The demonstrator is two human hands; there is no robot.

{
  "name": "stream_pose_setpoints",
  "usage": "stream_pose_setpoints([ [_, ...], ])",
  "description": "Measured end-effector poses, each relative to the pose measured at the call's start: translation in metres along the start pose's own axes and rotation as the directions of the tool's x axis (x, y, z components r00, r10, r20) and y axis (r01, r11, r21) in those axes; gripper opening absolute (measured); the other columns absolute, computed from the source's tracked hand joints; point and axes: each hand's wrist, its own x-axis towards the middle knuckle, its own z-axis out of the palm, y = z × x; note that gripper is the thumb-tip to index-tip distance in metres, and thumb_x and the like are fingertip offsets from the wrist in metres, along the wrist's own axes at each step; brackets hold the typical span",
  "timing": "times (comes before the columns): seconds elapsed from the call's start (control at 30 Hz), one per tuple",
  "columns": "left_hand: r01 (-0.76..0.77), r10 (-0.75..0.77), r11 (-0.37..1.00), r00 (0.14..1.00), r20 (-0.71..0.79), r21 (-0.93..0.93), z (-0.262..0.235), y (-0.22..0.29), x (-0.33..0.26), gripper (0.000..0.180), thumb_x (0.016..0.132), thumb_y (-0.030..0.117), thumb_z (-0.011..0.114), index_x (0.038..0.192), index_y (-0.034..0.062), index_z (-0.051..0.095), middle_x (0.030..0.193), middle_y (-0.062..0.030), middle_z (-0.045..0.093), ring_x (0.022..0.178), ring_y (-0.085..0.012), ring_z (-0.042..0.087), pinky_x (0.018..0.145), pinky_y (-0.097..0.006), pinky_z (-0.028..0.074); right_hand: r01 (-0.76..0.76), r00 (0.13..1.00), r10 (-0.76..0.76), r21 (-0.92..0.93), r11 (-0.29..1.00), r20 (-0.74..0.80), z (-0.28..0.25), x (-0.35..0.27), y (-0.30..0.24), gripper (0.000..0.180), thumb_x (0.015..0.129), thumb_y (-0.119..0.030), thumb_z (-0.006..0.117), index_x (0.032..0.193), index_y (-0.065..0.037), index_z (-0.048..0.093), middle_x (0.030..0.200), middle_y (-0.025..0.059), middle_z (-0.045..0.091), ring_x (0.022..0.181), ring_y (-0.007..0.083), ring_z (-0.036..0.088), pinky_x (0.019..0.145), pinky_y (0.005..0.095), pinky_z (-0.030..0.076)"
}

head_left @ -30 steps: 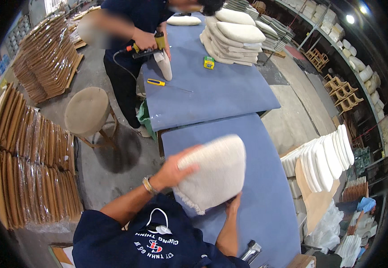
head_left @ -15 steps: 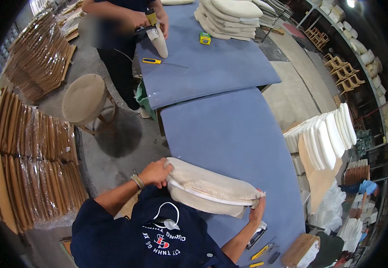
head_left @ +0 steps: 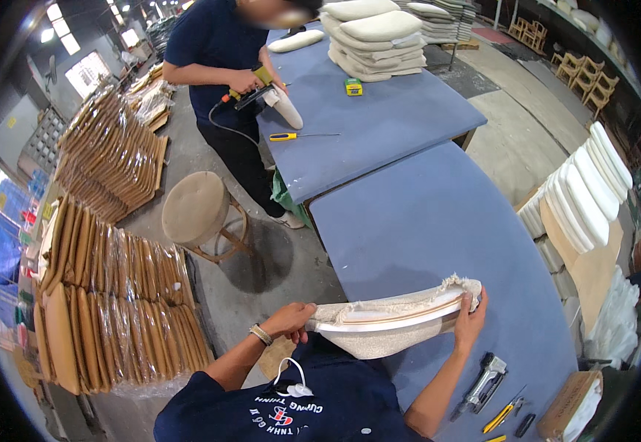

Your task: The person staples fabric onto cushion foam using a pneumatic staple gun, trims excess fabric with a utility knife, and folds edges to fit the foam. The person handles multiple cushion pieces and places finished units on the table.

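Head view count: one upholstered seat pad [head_left: 394, 324], two blue worktops [head_left: 438, 228].
Seat pad location: held edge-up above the near worktop's front edge.
Left hand [head_left: 291, 322]: clamped on the pad's left end.
Right hand [head_left: 470, 322]: fingers spread, gripping its right end.
Beside: one staple gun [head_left: 485, 376].

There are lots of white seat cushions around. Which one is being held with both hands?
The seat cushion at the near table edge: the left hand and right hand grip its ends. The others sit in stacks, untouched.
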Motion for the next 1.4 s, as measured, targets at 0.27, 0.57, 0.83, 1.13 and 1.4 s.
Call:
stream_pose_setpoints([
  [0.27, 0.081, -0.08, 0.997, 0.991, -0.108, 0.004, -0.002, 0.008, 0.008, 0.071, 0.105, 0.052, 0.029, 0.12, -0.0089, 0.061, 0.069, -0.0181, 0.073, 0.055, -0.0227, 0.072, 0.048, -0.032, 0.056, 0.087, 0.986, -0.066, 0.133, 0.987, -0.151, 0.027, -0.005, 0.027, 0.049, 0.102, -0.018, 0.062, 0.145, 0.001, 0.049, 0.136, 0.0186, 0.057, 0.122, 0.0264, 0.058, 0.097, 0.0372, 0.05],
  [0.57, 0.092, -0.099, 0.995, 0.973, -0.206, -0.043, 0.001, 0.01, 0.01, 0.074, 0.105, 0.054, 0.029, 0.106, -0.0109, 0.064, 0.07, -0.0211, 0.073, 0.054, -0.0248, 0.072, 0.047, -0.034, 0.057, 0.083, 0.993, -0.048, 0.342, 0.936, -0.11, 0.043, 0.006, 0.027, 0.048, 0.103, -0.014, 0.059, 0.146, 0.002, 0.046, 0.141, 0.0176, 0.053, 0.123, 0.0254, 0.056, 0.1, 0.0361, 0.048],
  [0.83, 0.071, -0.073, 0.997, 0.959, -0.273, -0.016, 0.008, 0.011, 0.01, 0.072, 0.106, 0.053, 0.029, 0.099, -0.0073, 0.067, 0.07, -0.019, 0.073, 0.056, -0.0249, 0.073, 0.049, -0.034, 0.058, 0.085, 0.996, -0.082, 0.394, 0.915, -0.023, 0.029, 0.01, 0.053, 0.049, 0.103, -0.013, 0.058, 0.148, 0.001, 0.042, 0.144, 0.0169, 0.05, 0.129, 0.0265, 0.051, 0.107, 0.0376, 0.043],
  [1.13, 0.037, -0.033, 0.999, 0.973, -0.23, 0.011, 0.015, 0.015, -0.009, 0.063, 0.106, 0.049, 0.031, 0.118, -0.0034, 0.063, 0.073, -0.0182, 0.074, 0.058, -0.0239, 0.074, 0.049, -0.033, 0.058, 0.101, 0.995, -0.083, 0.402, 0.91, -0.062, 0.024, -0.002, 0.062, 0.051, 0.102, -0.01, 0.056, 0.149, 0.001, 0.04, 0.143, 0.0169, 0.05, 0.133, 0.0278, 0.047, 0.114, 0.0396, 0.036],
  [1.4, -0.021, 0.021, 1.0, 0.982, -0.187, 0.006, 0.021, 0.008, -0.012, 0.059, 0.108, 0.049, 0.032, 0.119, -0.0022, 0.059, 0.074, -0.0186, 0.074, 0.058, -0.0238, 0.074, 0.051, -0.033, 0.059, 0.046, 0.998, -0.025, 0.481, 0.876, -0.05, 0.02, -0.013, 0.075, 0.052, 0.105, -0.017, 0.055, 0.151, 0.002, 0.039, 0.146, 0.017, 0.048, 0.133, 0.0269, 0.048, 0.113, 0.0389, 0.037],
])
